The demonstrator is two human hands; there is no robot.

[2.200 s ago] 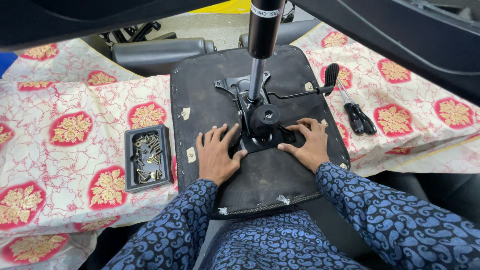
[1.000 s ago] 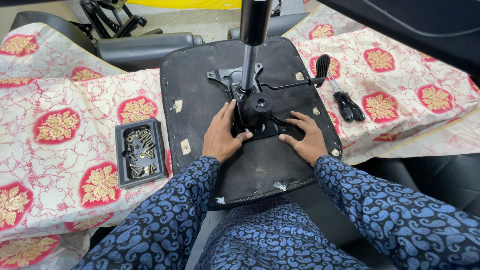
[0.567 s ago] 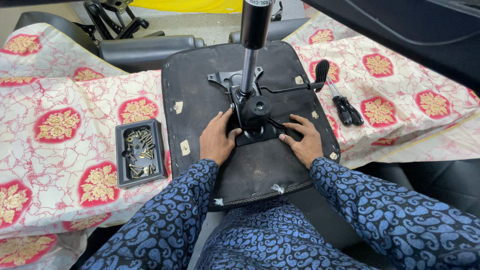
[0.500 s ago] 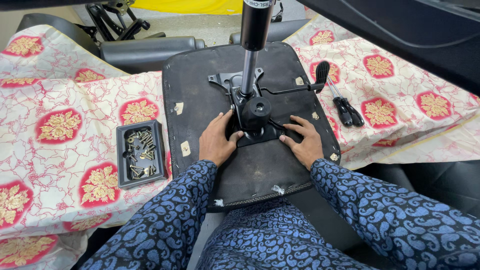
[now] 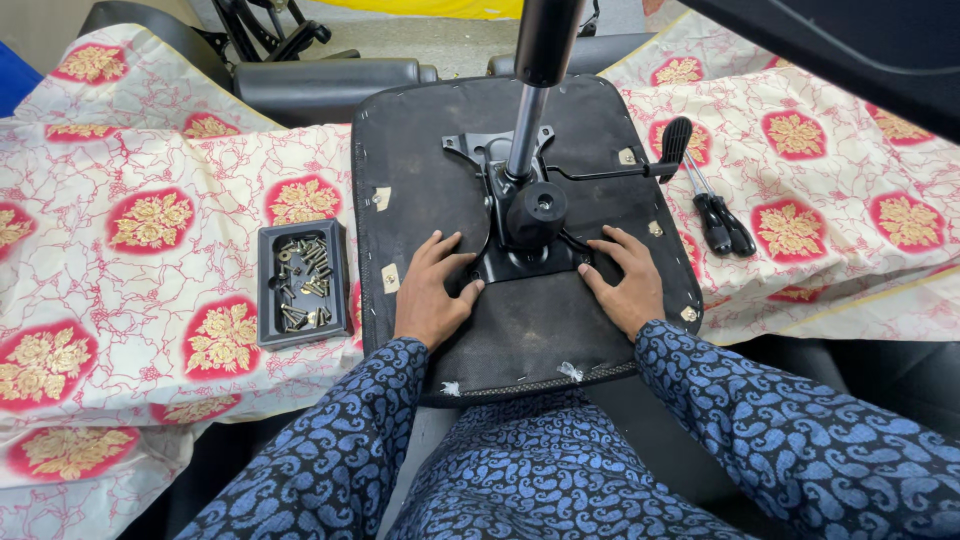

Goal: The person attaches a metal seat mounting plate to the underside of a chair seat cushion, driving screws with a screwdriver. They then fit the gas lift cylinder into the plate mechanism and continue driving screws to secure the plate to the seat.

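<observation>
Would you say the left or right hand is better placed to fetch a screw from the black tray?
Left, probably: the left hand rests beside the tray of screws, while the right hand lies across the metal mechanism plate.

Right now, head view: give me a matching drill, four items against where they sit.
Items:
1. left hand
2. right hand
3. screw tray
4. screwdrivers

Places:
A. on the patterned cloth, right of the seat base
B. flat on the seat base, left of the metal mechanism
C. on the patterned cloth, left of the seat base
D. flat on the seat base, right of the metal mechanism

Pairs: 1-B, 2-D, 3-C, 4-A
</observation>
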